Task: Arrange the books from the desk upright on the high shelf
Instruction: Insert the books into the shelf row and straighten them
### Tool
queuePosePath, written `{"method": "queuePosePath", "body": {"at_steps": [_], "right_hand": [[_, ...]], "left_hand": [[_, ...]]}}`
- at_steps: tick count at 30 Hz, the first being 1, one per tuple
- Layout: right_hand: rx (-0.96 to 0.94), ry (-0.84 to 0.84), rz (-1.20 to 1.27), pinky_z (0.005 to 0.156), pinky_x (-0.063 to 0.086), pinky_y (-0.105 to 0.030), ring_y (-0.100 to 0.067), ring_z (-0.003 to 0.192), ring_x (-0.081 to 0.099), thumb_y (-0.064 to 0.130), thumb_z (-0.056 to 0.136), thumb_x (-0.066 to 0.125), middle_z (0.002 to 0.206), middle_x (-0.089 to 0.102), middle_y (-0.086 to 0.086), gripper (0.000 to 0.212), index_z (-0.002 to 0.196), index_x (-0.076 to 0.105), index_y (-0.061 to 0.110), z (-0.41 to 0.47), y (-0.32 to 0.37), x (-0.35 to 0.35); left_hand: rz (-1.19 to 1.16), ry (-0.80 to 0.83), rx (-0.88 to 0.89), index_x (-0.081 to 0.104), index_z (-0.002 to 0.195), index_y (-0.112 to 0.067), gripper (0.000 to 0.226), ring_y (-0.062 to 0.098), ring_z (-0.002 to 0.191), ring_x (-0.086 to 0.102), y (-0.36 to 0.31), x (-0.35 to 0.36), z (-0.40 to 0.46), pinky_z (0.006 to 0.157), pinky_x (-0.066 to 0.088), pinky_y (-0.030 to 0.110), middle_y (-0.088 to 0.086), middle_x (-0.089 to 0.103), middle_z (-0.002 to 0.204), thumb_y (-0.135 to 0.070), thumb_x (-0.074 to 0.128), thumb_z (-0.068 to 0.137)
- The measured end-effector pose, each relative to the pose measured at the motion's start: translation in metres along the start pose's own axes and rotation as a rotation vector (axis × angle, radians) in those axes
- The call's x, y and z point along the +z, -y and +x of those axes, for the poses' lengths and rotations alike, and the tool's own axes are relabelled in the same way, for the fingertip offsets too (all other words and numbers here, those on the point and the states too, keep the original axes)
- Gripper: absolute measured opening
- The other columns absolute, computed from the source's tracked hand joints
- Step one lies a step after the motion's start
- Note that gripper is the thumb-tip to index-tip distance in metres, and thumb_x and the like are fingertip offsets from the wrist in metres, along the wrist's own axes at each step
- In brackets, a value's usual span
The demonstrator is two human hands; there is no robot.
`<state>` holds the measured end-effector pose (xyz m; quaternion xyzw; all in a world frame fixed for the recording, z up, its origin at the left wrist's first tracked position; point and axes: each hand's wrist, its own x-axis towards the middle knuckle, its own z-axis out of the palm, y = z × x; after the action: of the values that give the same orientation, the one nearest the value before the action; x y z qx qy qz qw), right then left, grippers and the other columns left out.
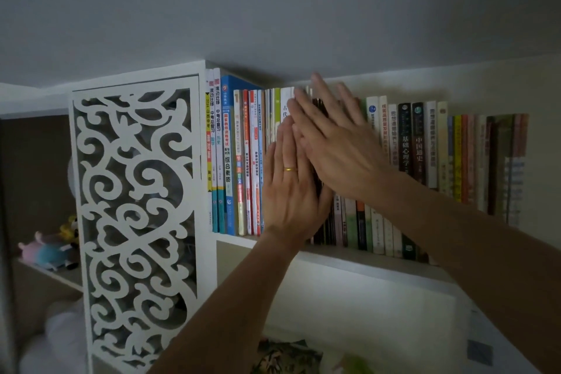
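Note:
A long row of upright books [406,143] fills the high white shelf [349,258] just under the ceiling. My left hand [288,188], wearing a gold ring, lies flat with straight fingers against the spines near the middle of the row. My right hand [337,140] crosses above it, fingers straight, pressing on the spines of dark books there. Neither hand grips a book. The books behind my hands are mostly hidden. Taller blue and white books [226,155] stand at the row's left end.
A white carved lattice panel [136,222] closes the shelf's left side. Plush toys [51,249] lie on a lower shelf at far left. The ceiling sits close above the books. A patterned object [288,358] shows at the bottom edge.

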<state>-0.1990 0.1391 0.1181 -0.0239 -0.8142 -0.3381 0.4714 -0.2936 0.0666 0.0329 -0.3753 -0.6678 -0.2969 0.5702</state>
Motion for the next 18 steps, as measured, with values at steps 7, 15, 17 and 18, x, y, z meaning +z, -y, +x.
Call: {"method": "queuePosePath", "body": {"at_steps": [7,15,17,18], "right_hand": [[0.051,0.021,-0.029,0.127,0.007,-0.047,-0.025,0.157,-0.004,0.045,0.108,0.007,0.170,-0.002,-0.012,0.066,0.162,0.003,0.008,0.004,0.006,0.007],[0.169,0.159,0.192,0.126,0.013,-0.051,-0.026,0.157,0.007,0.051,0.108,0.017,0.169,0.013,-0.012,0.067,0.161,0.019,0.009,-0.078,0.072,0.003],[0.176,0.178,0.273,0.126,0.015,-0.051,-0.025,0.157,0.008,0.047,0.109,0.025,0.169,0.016,-0.010,0.064,0.160,0.023,0.009,-0.121,0.098,0.001],[0.180,0.173,0.315,0.126,0.016,-0.049,-0.024,0.158,0.008,0.044,0.109,0.029,0.169,0.017,-0.010,0.061,0.160,0.026,0.009,-0.143,0.110,0.000]], "left_hand": [[0.002,-0.013,-0.014,0.017,0.157,0.010,0.095,0.034,0.159,0.005,0.007,0.003,-0.001,0.126,0.015,0.053,0.027,0.008,0.168,-0.058,0.049,0.100],[-0.108,0.187,0.139,0.018,0.160,0.002,0.065,0.033,0.159,0.007,0.029,-0.037,-0.068,0.126,0.017,0.054,0.020,0.012,0.170,-0.033,0.036,0.109],[-0.191,0.216,0.159,0.027,0.158,0.002,0.060,0.034,0.158,0.015,0.035,-0.054,-0.106,0.124,0.022,0.055,0.021,0.021,0.167,-0.030,0.036,0.109],[-0.221,0.227,0.151,0.032,0.156,0.002,0.057,0.035,0.156,0.021,0.038,-0.061,-0.126,0.123,0.024,0.055,0.021,0.027,0.165,-0.028,0.040,0.108]]}}
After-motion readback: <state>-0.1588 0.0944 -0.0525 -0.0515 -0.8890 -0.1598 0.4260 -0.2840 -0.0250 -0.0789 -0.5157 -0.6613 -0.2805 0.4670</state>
